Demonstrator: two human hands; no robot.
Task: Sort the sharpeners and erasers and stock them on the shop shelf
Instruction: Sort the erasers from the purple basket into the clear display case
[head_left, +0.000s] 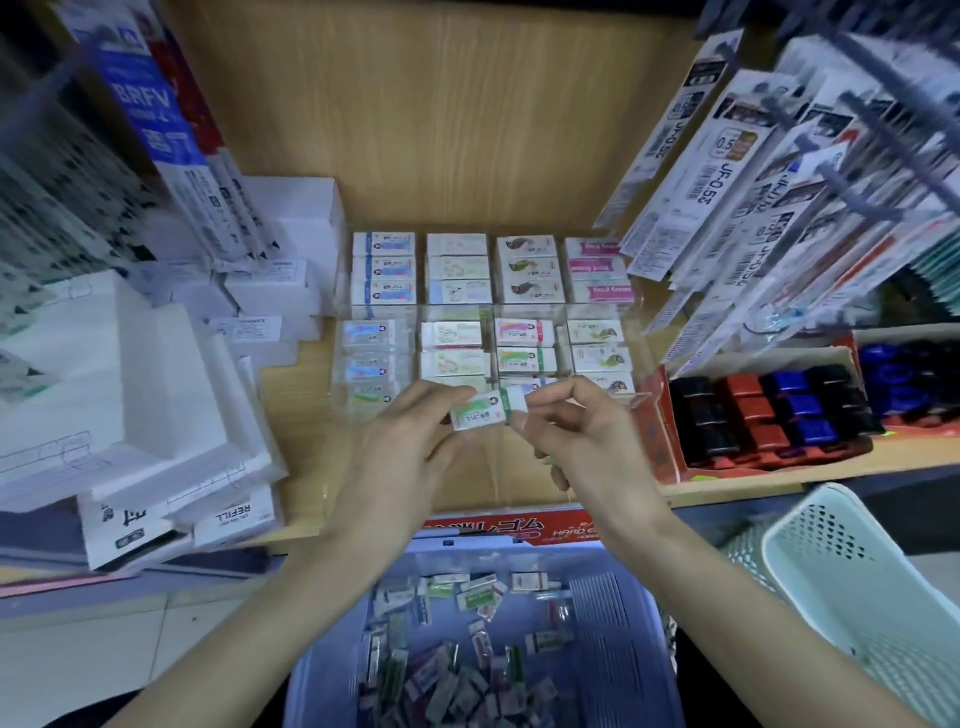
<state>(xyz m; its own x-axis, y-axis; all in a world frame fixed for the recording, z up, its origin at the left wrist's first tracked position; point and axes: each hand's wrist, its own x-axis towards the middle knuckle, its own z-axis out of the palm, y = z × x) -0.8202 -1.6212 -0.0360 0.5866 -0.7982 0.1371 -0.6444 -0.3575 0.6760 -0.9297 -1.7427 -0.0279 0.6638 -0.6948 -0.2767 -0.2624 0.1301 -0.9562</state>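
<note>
A white eraser with a green sleeve is held between both hands just above the front of a clear divided display tray on the wooden shelf. My left hand pinches its left end and my right hand pinches its right end. My right hand also seems to hold a second small green-edged item lower in the palm, mostly hidden. The tray holds rows of wrapped erasers in several designs. Below, a blue plastic basket contains several loose erasers.
White refill boxes are stacked at the shelf's left. A red box of black, red and blue sharpeners sits at the right. Hanging pen-refill packs overhang the right side. A pale green basket stands at lower right.
</note>
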